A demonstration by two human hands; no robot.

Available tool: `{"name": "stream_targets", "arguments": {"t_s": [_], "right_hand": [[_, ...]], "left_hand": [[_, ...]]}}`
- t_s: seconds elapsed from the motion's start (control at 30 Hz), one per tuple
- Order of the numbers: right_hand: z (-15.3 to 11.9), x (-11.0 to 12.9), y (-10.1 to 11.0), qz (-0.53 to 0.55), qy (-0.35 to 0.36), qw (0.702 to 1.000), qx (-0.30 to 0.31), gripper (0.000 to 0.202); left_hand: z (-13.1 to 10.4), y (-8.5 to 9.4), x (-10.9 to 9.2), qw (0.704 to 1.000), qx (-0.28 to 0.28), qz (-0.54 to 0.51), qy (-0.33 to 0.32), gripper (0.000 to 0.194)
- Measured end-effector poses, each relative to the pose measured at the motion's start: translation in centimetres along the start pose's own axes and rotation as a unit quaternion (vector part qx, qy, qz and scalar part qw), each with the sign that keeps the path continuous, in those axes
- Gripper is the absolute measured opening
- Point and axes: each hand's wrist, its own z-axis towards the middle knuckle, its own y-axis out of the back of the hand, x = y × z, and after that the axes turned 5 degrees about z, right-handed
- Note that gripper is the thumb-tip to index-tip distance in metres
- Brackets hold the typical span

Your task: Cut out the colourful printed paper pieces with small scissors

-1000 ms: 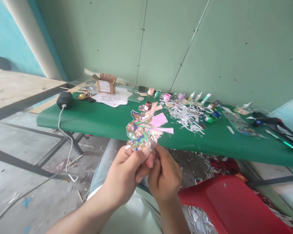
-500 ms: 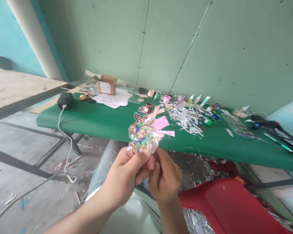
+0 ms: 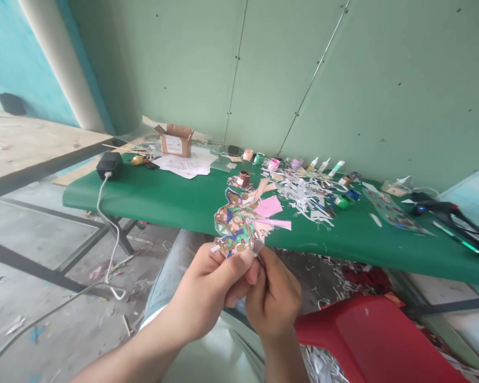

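Observation:
A colourful paper cutout [image 3: 239, 226], painted in blue, green, brown and pink, is held up in front of the table edge. My left hand [image 3: 215, 287] pinches its lower edge between thumb and fingers. My right hand [image 3: 273, 292] is closed at the cutout's lower right corner, touching my left fingertips. Pink paper strips [image 3: 269, 207] stick out from the cutout's right side. What lies between my right fingers is partly hidden.
On the green table [image 3: 163, 202] stand a small cardboard box [image 3: 176, 142], paint jars [image 3: 244, 178], white paper scraps [image 3: 307, 194] and a black adapter [image 3: 109, 165]. A red chair [image 3: 367, 335] is at the lower right.
The view has shifted slightly, and the cutout and both hands appear a little lower and further right. The hold on the cutout looks the same.

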Motion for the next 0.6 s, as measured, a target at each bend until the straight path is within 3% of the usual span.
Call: {"name": "stream_targets", "arguments": {"t_s": [0.6], "right_hand": [[0.5,0.4,1.1,0.012,-0.013,0.999,0.039,0.017]], "left_hand": [[-0.6,0.9,0.2,0.997,0.071,0.024,-0.008,0.040]]}}
